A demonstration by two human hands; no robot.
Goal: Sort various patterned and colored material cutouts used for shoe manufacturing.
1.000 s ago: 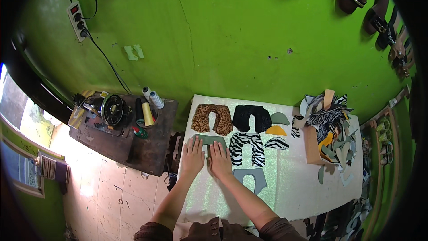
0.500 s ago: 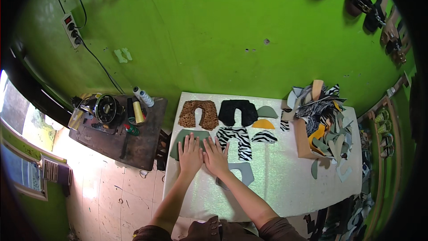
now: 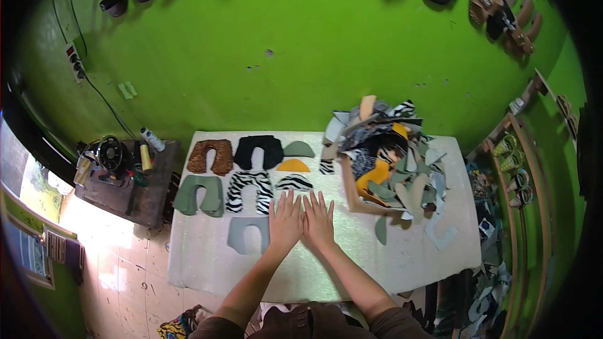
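Observation:
My left hand (image 3: 286,221) lies palm down over the table, its fingers stretched, just right of a grey U-shaped piece (image 3: 236,235) and a zebra-print one (image 3: 235,199). Beside it, my right hand (image 3: 319,220) is also flat with straight fingers; the thumbs almost meet. Neither holds anything. Just beyond the fingertips is a zebra-print half-moon piece (image 3: 294,182). Behind that lie a yellow half-moon (image 3: 293,166) and a green one (image 3: 298,149). Further left are green (image 3: 184,198), leopard-print (image 3: 200,157) and black (image 3: 246,152) U-shaped pieces.
A cardboard box (image 3: 350,193) heaped with offcuts stands on the pale table (image 3: 377,270), scraps spilling rightward. One green scrap (image 3: 380,230) lies before it. On a dark side table at left is a sewing machine (image 3: 110,154) with thread cones. Sandals hang on the green wall.
Both hands have shifted right, from over the green U-shaped piece to the area before the zebra-print half-moon. The camera view has swung right too. The pieces appear to keep their layout.

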